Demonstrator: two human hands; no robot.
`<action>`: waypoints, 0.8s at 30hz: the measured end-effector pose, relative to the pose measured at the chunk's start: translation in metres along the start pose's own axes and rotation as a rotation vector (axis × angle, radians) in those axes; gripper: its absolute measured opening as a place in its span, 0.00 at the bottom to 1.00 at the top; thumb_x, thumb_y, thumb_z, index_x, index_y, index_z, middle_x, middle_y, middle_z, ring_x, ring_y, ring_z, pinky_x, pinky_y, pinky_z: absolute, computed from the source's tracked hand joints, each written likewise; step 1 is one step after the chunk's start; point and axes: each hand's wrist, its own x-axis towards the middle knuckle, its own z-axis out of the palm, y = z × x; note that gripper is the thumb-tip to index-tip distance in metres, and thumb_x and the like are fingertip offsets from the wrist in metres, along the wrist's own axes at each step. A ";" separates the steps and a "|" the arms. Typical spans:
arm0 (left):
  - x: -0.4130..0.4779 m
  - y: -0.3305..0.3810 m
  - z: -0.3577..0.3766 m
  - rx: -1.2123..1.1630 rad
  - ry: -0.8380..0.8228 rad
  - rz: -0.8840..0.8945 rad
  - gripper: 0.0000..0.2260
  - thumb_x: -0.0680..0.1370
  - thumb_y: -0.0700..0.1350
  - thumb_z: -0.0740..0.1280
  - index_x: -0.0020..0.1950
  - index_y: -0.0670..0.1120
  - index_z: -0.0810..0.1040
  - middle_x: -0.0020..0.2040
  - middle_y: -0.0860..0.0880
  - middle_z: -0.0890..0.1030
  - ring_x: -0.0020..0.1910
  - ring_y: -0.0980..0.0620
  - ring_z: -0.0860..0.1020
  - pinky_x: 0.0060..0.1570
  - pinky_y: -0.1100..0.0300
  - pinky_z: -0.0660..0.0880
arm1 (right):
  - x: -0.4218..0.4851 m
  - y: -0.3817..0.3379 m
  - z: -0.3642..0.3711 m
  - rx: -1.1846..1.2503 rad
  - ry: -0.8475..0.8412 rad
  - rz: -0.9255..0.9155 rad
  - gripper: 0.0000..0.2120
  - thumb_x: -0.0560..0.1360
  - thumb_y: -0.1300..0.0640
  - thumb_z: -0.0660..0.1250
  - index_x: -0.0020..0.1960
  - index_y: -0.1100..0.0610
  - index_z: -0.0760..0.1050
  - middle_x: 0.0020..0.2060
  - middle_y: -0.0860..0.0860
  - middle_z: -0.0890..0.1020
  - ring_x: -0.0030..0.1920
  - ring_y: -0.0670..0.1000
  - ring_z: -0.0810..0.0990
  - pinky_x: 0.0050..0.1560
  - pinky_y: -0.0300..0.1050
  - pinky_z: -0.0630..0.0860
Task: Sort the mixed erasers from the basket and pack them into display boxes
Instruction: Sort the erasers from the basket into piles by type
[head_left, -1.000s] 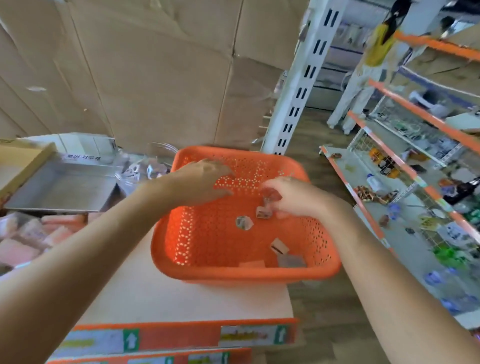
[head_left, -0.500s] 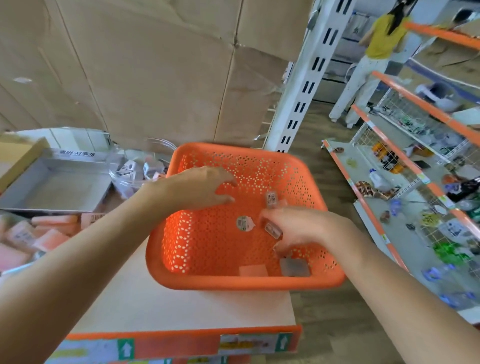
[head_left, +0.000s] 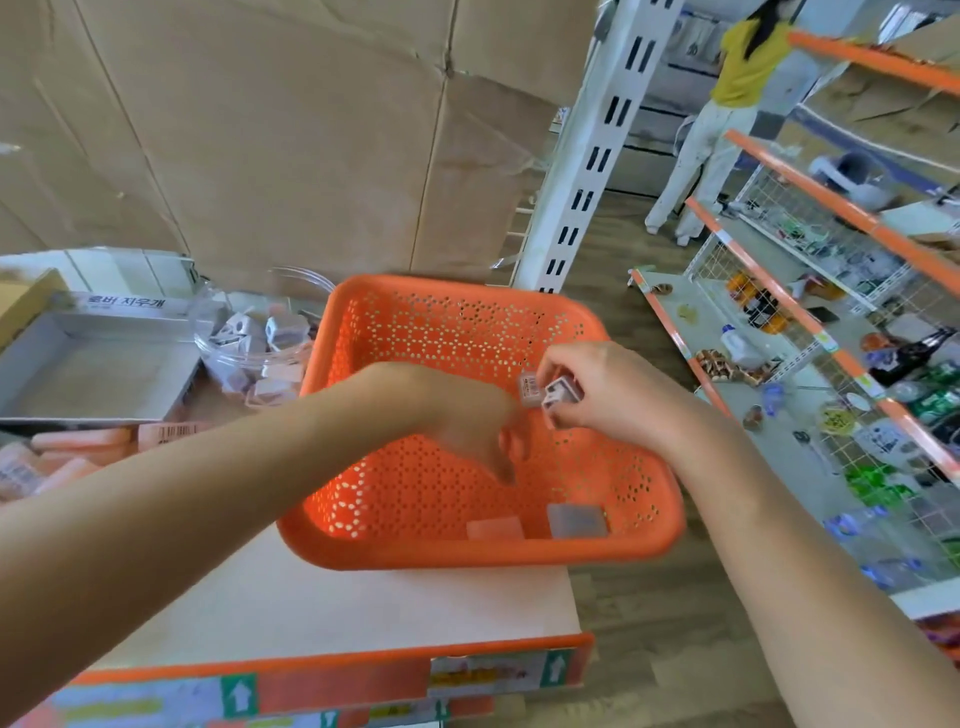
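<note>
Pink eraser (head_left: 493, 527) and grey eraser (head_left: 576, 519) lie against the near wall of the orange basket (head_left: 467, 558). Above it the right hand (head_left: 618, 395) pinches two small erasers (head_left: 553, 395), likely gathering a batch. The left hand (head_left: 462, 415) dips inside, fingers pointing down; any grasp is hidden. An open grey display box (head_left: 98, 374) sits ready at the left.

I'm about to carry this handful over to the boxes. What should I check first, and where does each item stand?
1. Grip: ok, the right hand pinches small erasers over the basket.
2. Load in the left hand: cannot tell, its downward fingers hide what lies under them.
3. Basket emptied: not ok, a pink eraser and a grey eraser lie by its near wall.
4. Room in the grey display box: ok, no erasers visible inside.
</note>
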 end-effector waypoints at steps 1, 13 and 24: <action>0.001 0.014 -0.001 -0.021 -0.015 0.031 0.17 0.76 0.48 0.67 0.63 0.45 0.75 0.58 0.48 0.79 0.50 0.51 0.76 0.46 0.66 0.67 | 0.000 0.003 -0.001 -0.001 0.042 0.003 0.09 0.69 0.63 0.68 0.48 0.55 0.77 0.41 0.47 0.75 0.43 0.46 0.72 0.37 0.37 0.61; 0.037 0.047 0.020 -0.058 0.010 0.094 0.19 0.74 0.47 0.70 0.62 0.42 0.73 0.60 0.44 0.75 0.57 0.47 0.73 0.42 0.62 0.65 | 0.000 0.009 0.009 0.038 0.187 0.028 0.10 0.70 0.63 0.68 0.50 0.56 0.77 0.42 0.47 0.74 0.42 0.48 0.71 0.39 0.38 0.58; 0.019 0.023 0.012 -0.129 -0.261 -0.013 0.09 0.71 0.39 0.73 0.37 0.46 0.73 0.33 0.50 0.74 0.34 0.51 0.76 0.41 0.58 0.77 | 0.001 0.008 0.010 0.073 0.141 0.010 0.08 0.70 0.63 0.68 0.48 0.56 0.77 0.40 0.46 0.76 0.35 0.45 0.72 0.37 0.26 0.64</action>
